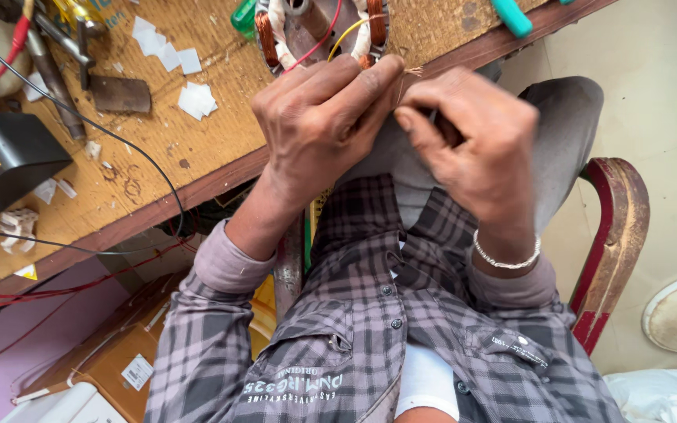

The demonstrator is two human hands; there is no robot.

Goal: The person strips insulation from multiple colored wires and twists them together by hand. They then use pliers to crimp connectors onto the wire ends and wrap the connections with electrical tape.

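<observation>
Two hands (319, 117) (472, 141), one wound coil stator (319, 27), one black box (1, 160), one red chair (613, 243)

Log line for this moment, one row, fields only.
left hand: pinching thin copper wire strands | right hand: closed beside left, contents hidden | round copper-wound motor stator: on wooden bench edge

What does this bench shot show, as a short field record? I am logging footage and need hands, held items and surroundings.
setting: wooden workbench, person seated on a red-framed chair
left hand: left hand pinches fine copper wire ends at the bench edge
right hand: right hand closed beside it, fingertips meeting the left; what it grips is hidden
workpiece: motor stator with copper windings, red and yellow leads
nearby: white paper scraps, black device, green-handled tool
</observation>
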